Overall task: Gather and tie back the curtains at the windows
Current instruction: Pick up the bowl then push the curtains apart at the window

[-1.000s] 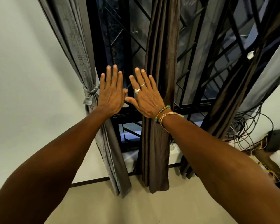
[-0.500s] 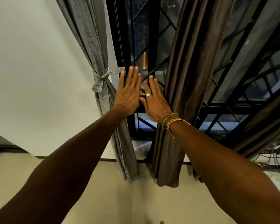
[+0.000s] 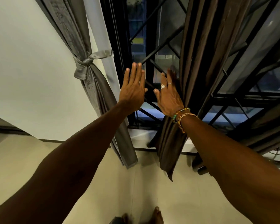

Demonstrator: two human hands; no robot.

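left hand [image 3: 132,92] flat, grip released | right hand [image 3: 169,97] flat, released, beside brown curtain [image 3: 199,62]

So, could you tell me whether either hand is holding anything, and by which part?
Nothing is held. The left hand and right hand are open and flat; the right is beside the brown curtain, not gripping it.
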